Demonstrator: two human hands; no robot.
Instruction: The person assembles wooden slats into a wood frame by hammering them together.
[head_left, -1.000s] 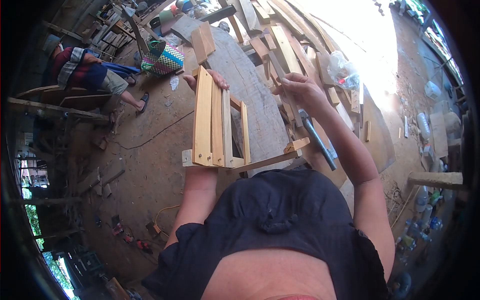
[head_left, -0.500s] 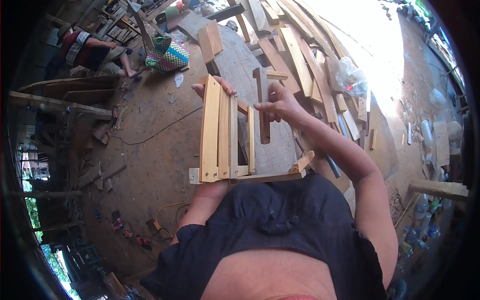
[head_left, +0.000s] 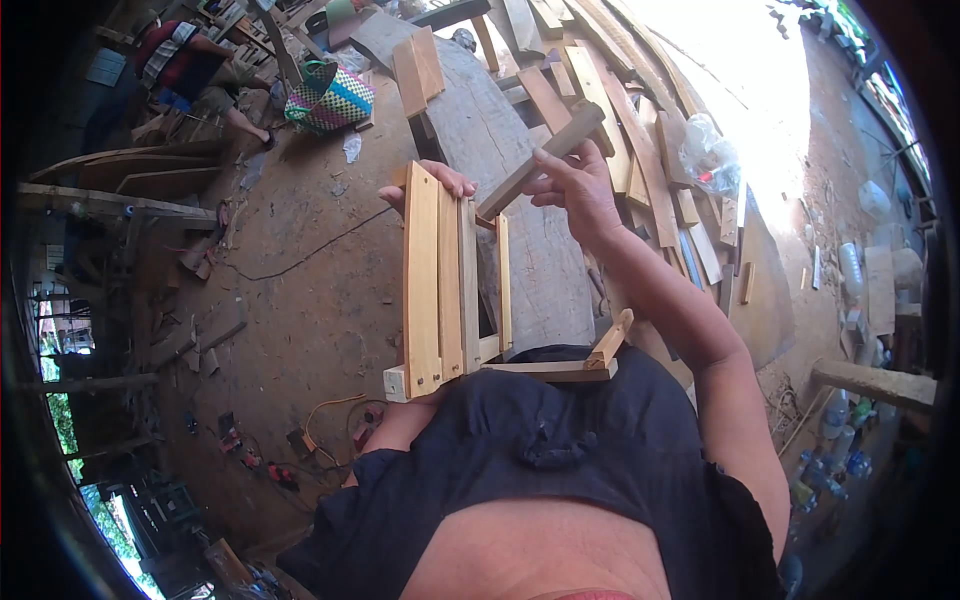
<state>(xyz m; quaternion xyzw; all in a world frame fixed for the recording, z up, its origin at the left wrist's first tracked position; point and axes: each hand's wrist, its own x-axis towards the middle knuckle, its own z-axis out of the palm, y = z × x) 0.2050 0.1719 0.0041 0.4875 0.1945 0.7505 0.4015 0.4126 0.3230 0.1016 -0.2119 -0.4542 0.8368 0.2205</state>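
Observation:
A slatted wooden frame [head_left: 422, 270] of pale boards rests against my lap, its long slats running away from me. Small round pegs or screw heads dot the lower ends of the slats. My left hand [head_left: 450, 180] is closed around the frame's far end, with the palm partly hidden behind it. In my right hand [head_left: 583, 190] is a wooden bar [head_left: 535, 165], held slanted between thumb and fingers. The bar's lower left end is right at the frame's far corner. A short wooden block [head_left: 610, 340] stands up from the frame's lower rail near my right thigh.
A thick plank bench [head_left: 550, 290] stretches ahead beneath the work. Loose boards [head_left: 640, 160] lie piled at the right. A woven basket [head_left: 330, 97] stands on the dirt floor, and a person [head_left: 180, 55] is at the far left. Power tools and cords [head_left: 260, 465] lie at lower left.
My right hand has raised and turned the bar from upright to slanted, bringing its lower end to the frame's far corner. At the far left, the person has changed posture.

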